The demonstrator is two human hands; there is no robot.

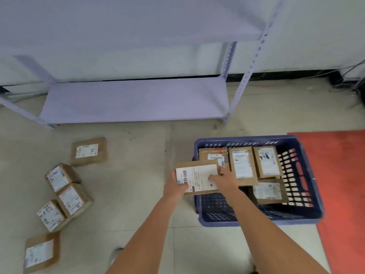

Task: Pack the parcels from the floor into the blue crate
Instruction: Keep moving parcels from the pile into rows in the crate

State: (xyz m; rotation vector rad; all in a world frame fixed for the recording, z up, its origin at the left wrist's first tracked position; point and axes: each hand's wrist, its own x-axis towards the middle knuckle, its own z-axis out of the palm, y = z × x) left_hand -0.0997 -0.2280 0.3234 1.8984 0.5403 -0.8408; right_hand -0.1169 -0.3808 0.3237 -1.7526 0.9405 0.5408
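Observation:
Both hands hold a flat brown parcel (197,175) with a white label over the left rim of the blue crate (296,218). My left hand (174,184) grips its left edge and my right hand (225,178) lies on its right side. Inside the crate sit several labelled brown parcels, such as one at the back right (267,161) and one at the front right (269,191). On the floor to the left lie several more parcels, including one at the far end (88,151), a cube-shaped one (60,177) and a flat one nearest me (41,252).
A pale purple metal shelf rack (134,99) stands against the white wall behind, its lowest shelf bare. A red mat (339,184) lies right of the crate. Cables (353,84) run along the wall at the far right. Beige floor tiles lie between crate and loose parcels.

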